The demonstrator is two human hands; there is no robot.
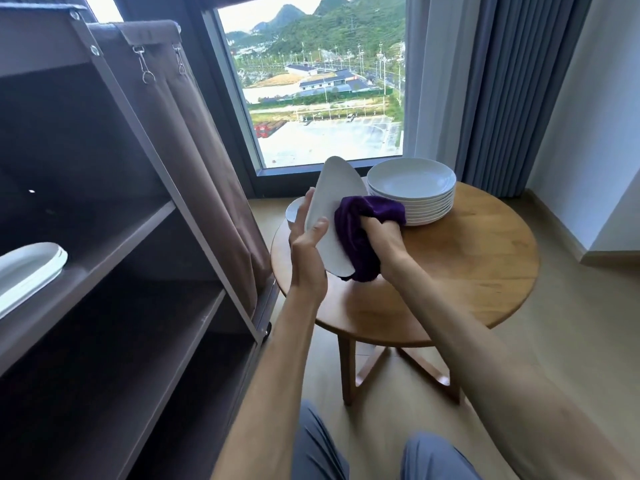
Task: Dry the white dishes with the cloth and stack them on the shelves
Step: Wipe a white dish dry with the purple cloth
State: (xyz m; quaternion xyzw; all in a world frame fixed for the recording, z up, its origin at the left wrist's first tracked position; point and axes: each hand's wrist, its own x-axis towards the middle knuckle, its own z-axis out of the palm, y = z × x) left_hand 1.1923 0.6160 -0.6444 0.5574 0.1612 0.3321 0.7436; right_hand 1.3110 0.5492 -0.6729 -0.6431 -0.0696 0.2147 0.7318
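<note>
My left hand [309,244] holds a tilted white plate [332,216] in a curled grip; my right hand [382,239], fingers bunched around the purple cloth [360,233], presses it against that plate above the table [450,271].

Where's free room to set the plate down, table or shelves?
Table: bare front and right, nearer than the bowl stack. Shelf: bare right of the plates; the lower shelf shows nothing. Crowded: table's far-left edge, with stack and small dish.

Large window [322,81] straight ahead, daylight; view of green hills, low buildings, car park; grey-blue curtains [502,91] to its right; white wall [595,116] at right; pale wood floor [571,341]; round wooden table [467,271] on crossed legs.
</note>
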